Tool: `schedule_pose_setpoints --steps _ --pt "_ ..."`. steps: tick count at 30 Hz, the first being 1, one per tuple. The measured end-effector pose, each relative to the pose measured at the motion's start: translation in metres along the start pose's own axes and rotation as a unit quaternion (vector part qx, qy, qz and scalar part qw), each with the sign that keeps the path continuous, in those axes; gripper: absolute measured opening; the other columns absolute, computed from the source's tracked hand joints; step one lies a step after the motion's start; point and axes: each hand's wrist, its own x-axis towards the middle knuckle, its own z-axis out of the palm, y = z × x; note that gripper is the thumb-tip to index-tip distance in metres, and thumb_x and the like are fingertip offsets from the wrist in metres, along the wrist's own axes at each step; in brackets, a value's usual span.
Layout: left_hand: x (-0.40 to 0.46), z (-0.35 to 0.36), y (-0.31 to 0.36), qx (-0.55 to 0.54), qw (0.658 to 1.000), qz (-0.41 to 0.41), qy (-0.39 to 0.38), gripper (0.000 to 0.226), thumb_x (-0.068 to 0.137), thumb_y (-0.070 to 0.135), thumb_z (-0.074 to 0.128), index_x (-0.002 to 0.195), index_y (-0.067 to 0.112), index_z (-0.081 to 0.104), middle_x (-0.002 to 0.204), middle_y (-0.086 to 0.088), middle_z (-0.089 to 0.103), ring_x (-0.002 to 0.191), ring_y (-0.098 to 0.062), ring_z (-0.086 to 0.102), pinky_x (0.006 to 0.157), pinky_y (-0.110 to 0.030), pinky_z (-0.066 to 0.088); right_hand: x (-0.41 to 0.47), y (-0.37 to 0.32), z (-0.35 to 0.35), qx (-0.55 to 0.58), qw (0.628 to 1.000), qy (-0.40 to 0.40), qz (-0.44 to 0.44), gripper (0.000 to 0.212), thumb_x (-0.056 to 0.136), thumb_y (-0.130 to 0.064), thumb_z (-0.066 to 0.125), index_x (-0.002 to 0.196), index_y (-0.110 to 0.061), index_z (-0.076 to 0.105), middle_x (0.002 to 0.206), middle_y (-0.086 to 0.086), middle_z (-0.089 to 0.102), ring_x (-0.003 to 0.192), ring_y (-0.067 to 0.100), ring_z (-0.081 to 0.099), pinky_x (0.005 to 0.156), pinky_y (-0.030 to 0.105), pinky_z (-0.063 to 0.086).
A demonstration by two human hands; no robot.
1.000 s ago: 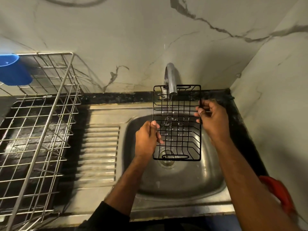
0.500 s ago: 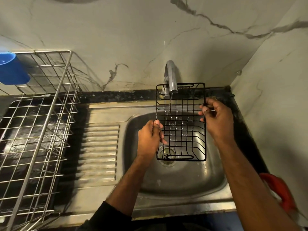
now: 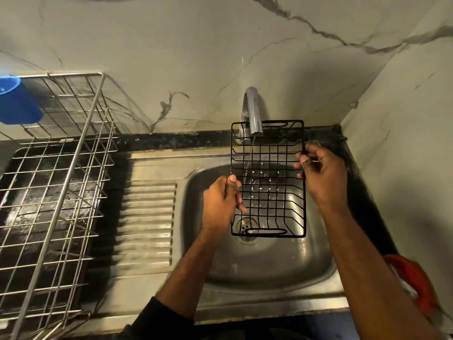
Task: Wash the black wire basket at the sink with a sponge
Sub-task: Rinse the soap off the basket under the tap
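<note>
Head view: the black wire basket has drifted slightly right under the running tap, so rinsing continues; no sponge shows. Left hand fingers curl round its left rim, right hand fingers pinch its right rim. It hangs over the sink basin's back edge, open room below.

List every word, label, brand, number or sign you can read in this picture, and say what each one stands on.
None: no readable text shows anywhere in the head view.
Black wire basket, held by the left hand and right hand: bare wire, no label.
Tap, steel sink, silver dish rack: no brand mark visible.
Blue cup and the red object at the right edge: plain, partly out of frame.
</note>
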Motion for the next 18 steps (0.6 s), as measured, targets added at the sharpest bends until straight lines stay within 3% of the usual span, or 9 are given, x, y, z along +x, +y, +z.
schedule_pose_setpoints --steps 4,8,11,13,18 --pt "0.006 0.001 0.002 0.006 1.000 -0.004 0.000 0.036 0.108 0.039 0.045 0.098 0.011 0.065 0.064 -0.004 0.065 0.049 -0.021 0.068 0.063 -0.043 0.062 0.005 0.003 0.000 -0.003 1.000 0.001 0.012 0.028 0.098 -0.012 0.058 0.125 -0.015 0.062 0.104 -0.001 0.070 0.083 0.006 0.071 0.065 0.023 0.058" --pt "0.007 -0.002 0.001 0.061 0.998 -0.034 -0.005 0.034 0.108 0.038 0.043 0.096 0.014 0.064 0.067 -0.006 0.065 0.046 -0.016 0.064 0.064 -0.049 0.061 0.005 0.011 0.008 -0.041 0.997 -0.043 0.045 0.024 0.099 -0.011 0.056 0.122 -0.011 0.063 0.096 0.006 0.071 0.067 0.005 0.065 0.056 0.015 0.054" --pt "0.007 -0.006 0.007 0.078 0.997 0.009 0.005 0.036 0.108 0.040 0.042 0.094 0.014 0.065 0.065 -0.006 0.065 0.045 -0.017 0.065 0.059 -0.044 0.060 0.002 0.014 0.011 -0.058 0.997 -0.019 0.044 0.024 0.101 -0.018 0.053 0.122 -0.016 0.063 0.083 0.001 0.068 0.063 0.009 0.060 0.059 0.021 0.053" --pt "0.010 -0.008 0.004 0.073 0.997 0.014 -0.003 0.037 0.108 0.040 0.043 0.094 0.014 0.065 0.065 -0.007 0.067 0.050 -0.023 0.068 0.064 -0.048 0.060 0.002 0.017 0.014 -0.053 0.997 -0.027 0.050 0.023 0.101 -0.018 0.053 0.121 -0.015 0.063 0.079 0.000 0.066 0.062 0.011 0.059 0.063 0.028 0.055" --pt "0.010 -0.011 -0.005 0.073 0.997 0.037 0.006 0.033 0.107 0.043 0.045 0.094 0.022 0.067 0.065 -0.003 0.069 0.060 -0.028 0.068 0.068 -0.051 0.059 0.008 0.016 0.017 -0.051 0.998 -0.031 0.034 0.026 0.101 -0.021 0.054 0.124 -0.017 0.064 0.080 0.000 0.067 0.062 0.008 0.059 0.062 0.021 0.052"
